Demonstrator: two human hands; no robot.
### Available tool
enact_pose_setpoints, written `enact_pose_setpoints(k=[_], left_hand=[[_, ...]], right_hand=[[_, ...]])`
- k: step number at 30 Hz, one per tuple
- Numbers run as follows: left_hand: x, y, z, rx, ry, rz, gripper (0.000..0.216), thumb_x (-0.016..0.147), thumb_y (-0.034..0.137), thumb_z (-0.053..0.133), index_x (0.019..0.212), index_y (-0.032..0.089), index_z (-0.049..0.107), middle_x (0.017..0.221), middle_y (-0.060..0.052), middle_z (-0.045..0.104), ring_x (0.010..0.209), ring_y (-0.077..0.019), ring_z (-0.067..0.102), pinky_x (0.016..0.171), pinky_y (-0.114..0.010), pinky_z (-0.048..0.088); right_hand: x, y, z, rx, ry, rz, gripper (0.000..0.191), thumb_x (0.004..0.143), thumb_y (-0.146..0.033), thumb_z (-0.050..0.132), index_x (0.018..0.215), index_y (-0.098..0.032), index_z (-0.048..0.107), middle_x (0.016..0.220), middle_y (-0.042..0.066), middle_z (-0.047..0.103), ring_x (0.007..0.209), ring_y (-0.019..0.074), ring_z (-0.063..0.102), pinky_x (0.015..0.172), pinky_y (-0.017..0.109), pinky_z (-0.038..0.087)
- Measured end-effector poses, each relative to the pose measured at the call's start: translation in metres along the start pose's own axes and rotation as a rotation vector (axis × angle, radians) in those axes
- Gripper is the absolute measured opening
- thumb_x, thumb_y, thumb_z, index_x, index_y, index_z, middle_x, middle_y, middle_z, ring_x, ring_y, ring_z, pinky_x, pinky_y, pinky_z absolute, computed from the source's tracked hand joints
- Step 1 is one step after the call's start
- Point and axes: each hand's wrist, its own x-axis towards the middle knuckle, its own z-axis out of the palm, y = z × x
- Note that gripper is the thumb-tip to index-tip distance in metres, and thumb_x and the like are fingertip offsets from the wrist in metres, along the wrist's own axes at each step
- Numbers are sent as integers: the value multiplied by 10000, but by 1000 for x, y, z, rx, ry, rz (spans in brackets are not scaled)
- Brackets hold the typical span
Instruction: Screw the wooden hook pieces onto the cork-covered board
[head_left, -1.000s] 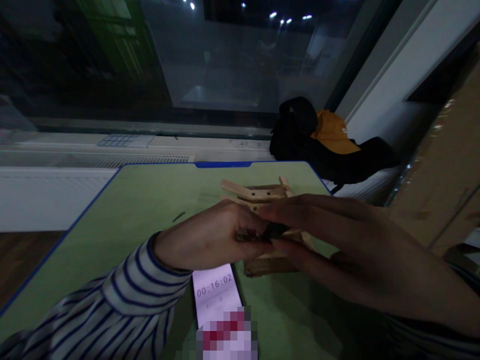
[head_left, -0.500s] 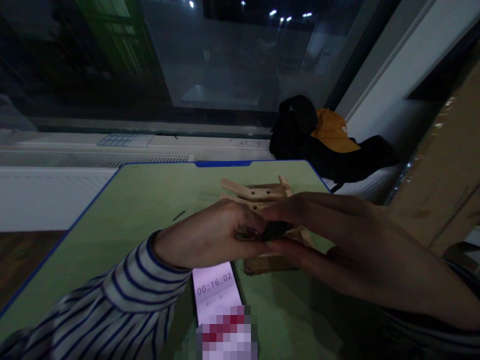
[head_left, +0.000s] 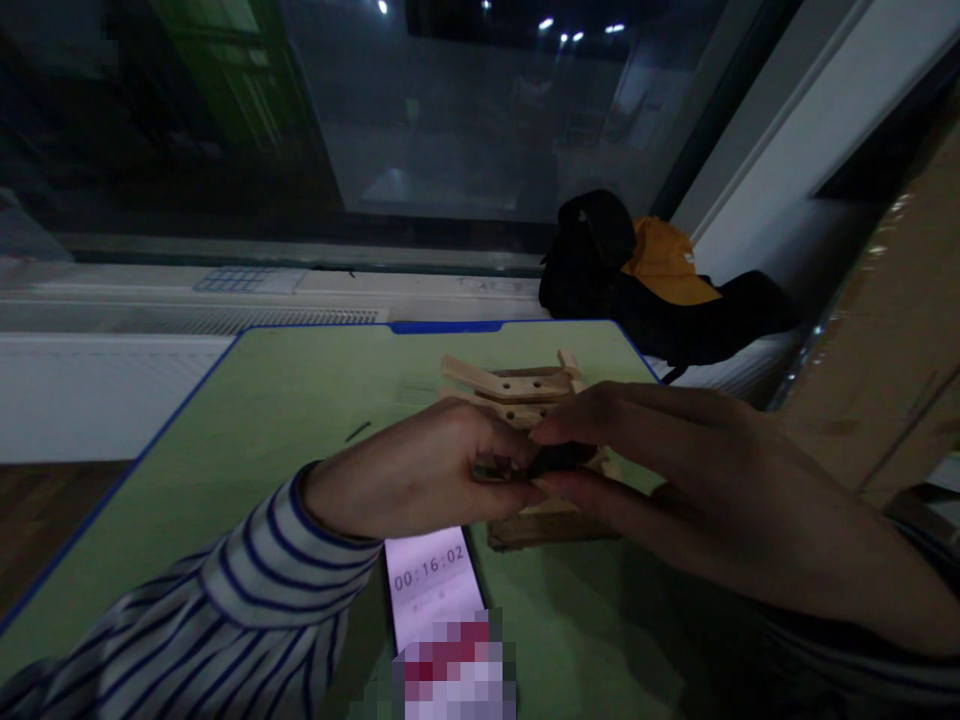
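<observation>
In front of the wooden pieces, my left hand and my right hand meet at the fingertips. My left fingers are curled into a pinch, the thumb pointing right. On my right hand, thumb and fingers pinch from the other side. A small dark area lies between the fingertips; whether it is an object or shadow I cannot make out. Behind and beneath the hands are several pale wooden pieces with round holes. A thicker wooden block shows below the fingers, partly hidden by them.
A phone showing a timer lies near the front of the green table. To the left of the wood is a thin dark stick. Black bags and an orange cap sit on the sill, beside a cardboard box.
The right fingertips have shifted very slightly against the left ones. The wooden pieces and the phone have stayed where they were.
</observation>
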Motion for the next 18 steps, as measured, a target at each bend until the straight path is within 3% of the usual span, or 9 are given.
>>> enact_pose_setpoints(k=[3,7,18], left_hand=[[1,1,-1,19,28,-19,214,868,309,584,972,148,681,940,-7,700,887,-145,627,799,-229,457],[0,3,-3,48,2,-66,264,869,362,572,938,138,692,833,-22,697,797,-154,623,742,-244,466],[-1,2,-2,100,-22,-31,188,865,211,508,892,141,680,807,1,661,765,-133,594,709,-229,453]], right_hand=[[0,0,-1,11,-20,0,288,901,-281,561,1178,-204,543,996,-6,671,864,94,635,776,209,474],[-2,-1,-1,35,-35,-16,375,902,-255,550,1267,-195,490,1133,24,645,995,108,611,830,201,469],[-1,0,1,-27,2,-31,270,915,-260,550,1179,-205,534,1062,-31,656,958,52,601,814,127,423]])
